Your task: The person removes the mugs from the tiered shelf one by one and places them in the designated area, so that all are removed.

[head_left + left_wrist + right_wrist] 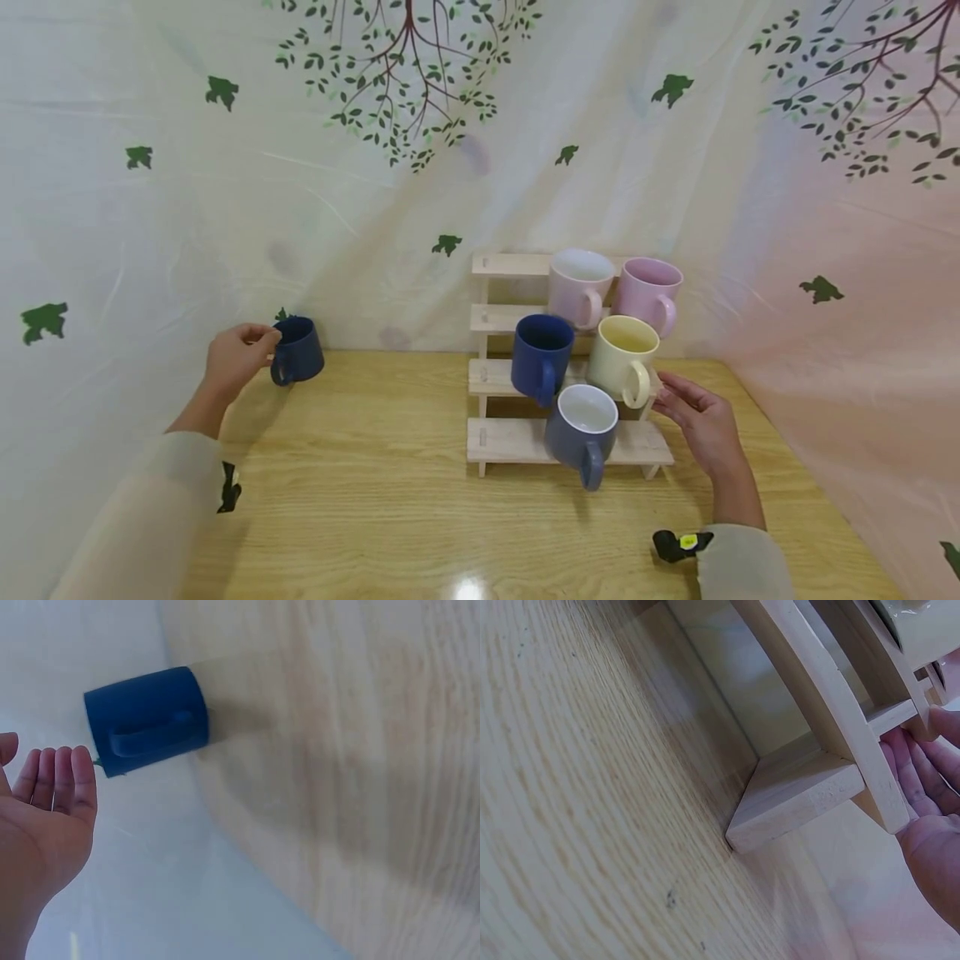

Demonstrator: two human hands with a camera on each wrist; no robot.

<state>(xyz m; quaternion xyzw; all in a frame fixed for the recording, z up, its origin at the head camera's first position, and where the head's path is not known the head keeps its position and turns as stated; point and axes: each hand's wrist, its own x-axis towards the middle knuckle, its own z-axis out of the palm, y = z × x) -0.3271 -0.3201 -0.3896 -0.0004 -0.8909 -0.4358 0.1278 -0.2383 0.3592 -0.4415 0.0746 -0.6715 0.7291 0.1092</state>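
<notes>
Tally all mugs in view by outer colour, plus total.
Dark blue mugs: 2
Grey-blue mug: 1
Pale yellow mug: 1
Pink mug: 1
Very pale pink mug: 1
Total: 6

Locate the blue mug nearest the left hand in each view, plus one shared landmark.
Head: blue mug left of centre, right of the left hand.
Left wrist: upper left, above and right of the fingers.
Right wrist: not in it.
Shared landmark: the wooden table, in all three.
</notes>
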